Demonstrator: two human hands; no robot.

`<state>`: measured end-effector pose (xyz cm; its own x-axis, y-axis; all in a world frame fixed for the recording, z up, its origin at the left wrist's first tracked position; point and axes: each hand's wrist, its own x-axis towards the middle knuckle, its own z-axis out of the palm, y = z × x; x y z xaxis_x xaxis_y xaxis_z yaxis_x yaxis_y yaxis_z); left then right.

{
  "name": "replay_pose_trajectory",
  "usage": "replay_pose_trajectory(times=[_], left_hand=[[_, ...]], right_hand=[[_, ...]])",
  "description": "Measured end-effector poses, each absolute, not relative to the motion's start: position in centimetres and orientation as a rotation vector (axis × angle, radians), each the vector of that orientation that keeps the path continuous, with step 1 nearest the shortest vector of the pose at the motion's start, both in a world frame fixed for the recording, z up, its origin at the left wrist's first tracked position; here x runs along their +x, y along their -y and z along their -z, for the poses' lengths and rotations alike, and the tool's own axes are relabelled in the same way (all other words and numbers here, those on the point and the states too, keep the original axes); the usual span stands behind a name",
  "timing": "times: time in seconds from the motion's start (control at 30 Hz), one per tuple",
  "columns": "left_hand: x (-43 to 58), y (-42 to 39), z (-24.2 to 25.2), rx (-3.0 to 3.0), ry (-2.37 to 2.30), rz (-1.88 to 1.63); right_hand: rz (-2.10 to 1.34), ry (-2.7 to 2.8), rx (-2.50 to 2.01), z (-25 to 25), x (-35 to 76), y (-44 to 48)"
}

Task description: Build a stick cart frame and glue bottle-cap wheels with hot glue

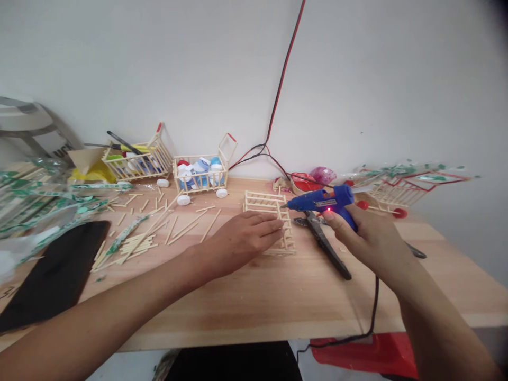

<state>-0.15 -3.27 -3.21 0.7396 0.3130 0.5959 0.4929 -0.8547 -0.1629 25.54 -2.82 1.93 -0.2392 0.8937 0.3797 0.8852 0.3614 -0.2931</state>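
Note:
A small basket frame of thin wooden sticks (265, 199) rests on the table in front of me. My left hand (246, 235) lies across it from the left, fingers together over its near bars and holding it; the thumb is hidden. In my right hand (367, 225) is a blue hot glue gun (321, 201) with a glowing red light. Its nozzle points left, close to the frame's upper right bars; whether it touches them I cannot tell. Beneath the glue gun lie dark-handled pliers (327, 246).
Loose wooden sticks (137, 246) and a black phone (59, 270) lie left. Behind stand two stick carts, one with bottle caps (202, 174), one with tools (137, 159). A red-trimmed cart (400, 193) stands right. A black cable (373, 312) hangs over the front edge.

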Motion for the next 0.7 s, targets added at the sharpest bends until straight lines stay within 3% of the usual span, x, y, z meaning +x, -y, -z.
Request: replay_pose_trajectory(times=[0.7], left_hand=[[-0.22,3.36,3.02,-2.649,0.619,0.831]], right_hand=[[0.045,2.150,-1.531,-2.04,25.38,2.76]])
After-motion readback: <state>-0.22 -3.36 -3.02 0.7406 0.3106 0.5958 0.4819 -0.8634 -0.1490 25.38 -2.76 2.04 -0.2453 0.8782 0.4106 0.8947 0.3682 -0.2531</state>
